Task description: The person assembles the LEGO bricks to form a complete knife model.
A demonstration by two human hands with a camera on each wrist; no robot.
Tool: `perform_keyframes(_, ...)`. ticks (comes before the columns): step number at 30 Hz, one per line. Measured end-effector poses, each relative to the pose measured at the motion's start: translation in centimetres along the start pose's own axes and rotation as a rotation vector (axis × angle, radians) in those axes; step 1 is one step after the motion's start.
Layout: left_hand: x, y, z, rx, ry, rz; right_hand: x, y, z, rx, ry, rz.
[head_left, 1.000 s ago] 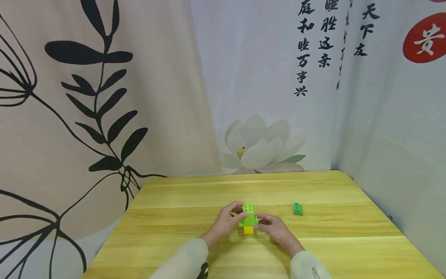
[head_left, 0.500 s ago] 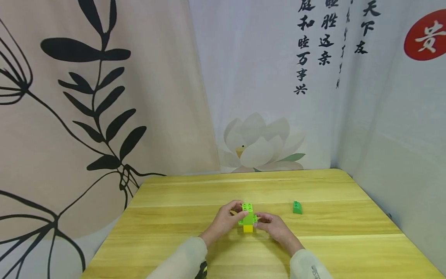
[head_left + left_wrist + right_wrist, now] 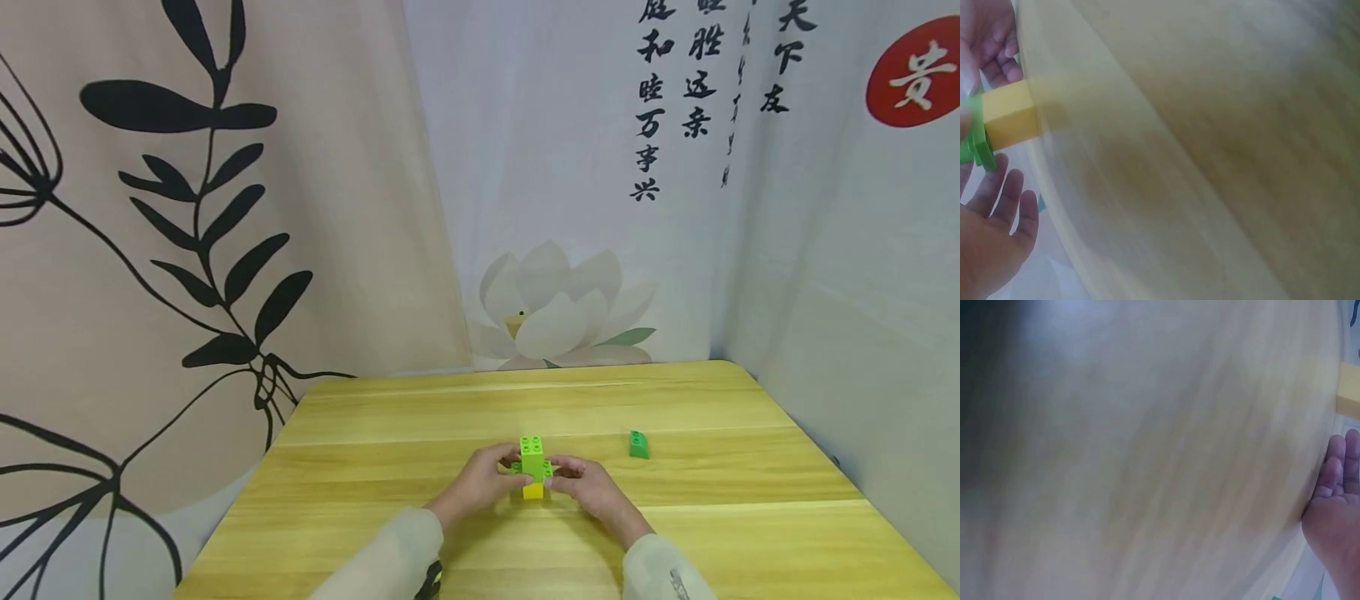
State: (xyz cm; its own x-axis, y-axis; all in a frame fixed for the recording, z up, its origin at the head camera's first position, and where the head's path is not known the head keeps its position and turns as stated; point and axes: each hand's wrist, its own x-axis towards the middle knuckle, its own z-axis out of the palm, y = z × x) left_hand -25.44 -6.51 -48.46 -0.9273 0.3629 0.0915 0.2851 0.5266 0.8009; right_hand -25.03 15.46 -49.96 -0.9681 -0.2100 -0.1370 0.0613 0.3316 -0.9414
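Observation:
A small stack of toy building bricks stands upright on the table: a light-green block (image 3: pixel 532 460) with studs on top, a wider light-green layer jutting out at both sides, and a yellow brick (image 3: pixel 533 492) at the bottom. From the left, my left hand (image 3: pixel 476 485) pinches the wider green layer, thumb at the front. My right hand (image 3: pixel 591 490) pinches that layer's right end between thumb and fingers. In the left wrist view the yellow brick (image 3: pixel 1011 112) sits between both hands, below the green layer (image 3: pixel 980 134). The right wrist view catches only part of the right hand (image 3: pixel 1338 506).
A dark green brick (image 3: pixel 638 444) with a sloped face lies apart on the wooden table (image 3: pixel 750 542), to the right of and beyond the stack. A printed curtain (image 3: pixel 570 208) hangs behind the table's far edge and along its right side.
My left thumb has slid down from the front of the upper green block to the wider layer, close to the yellow brick. The right hand and the stack stay in place.

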Motion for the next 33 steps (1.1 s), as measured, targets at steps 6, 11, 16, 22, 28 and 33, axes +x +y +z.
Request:
perform_keyframes(6,0.2,-0.09,-0.13,0.02,-0.004,0.013,0.02,0.05,-0.04,0.003,-0.006,0.004)
perform_keyframes(11,0.44,-0.49,-0.21,0.04,-0.029,0.025,-0.02,0.12,-0.11,0.001,-0.013,-0.004)
perform_keyframes(16,0.39,-0.68,-0.31,0.051,-0.036,0.022,0.03,0.13,-0.08,0.0,-0.02,-0.011)
perform_keyframes(22,0.25,-0.66,-0.63,0.059,-0.014,0.008,0.18,0.07,-0.13,0.005,-0.033,-0.006)
perform_keyframes(28,0.26,-0.86,-0.86,0.05,-0.004,-0.005,0.34,0.0,-0.15,0.001,-0.029,0.0)
perform_keyframes(33,0.28,-0.85,-0.91,0.055,0.0,-0.013,0.22,-0.18,-0.32,-0.003,-0.02,-0.005)
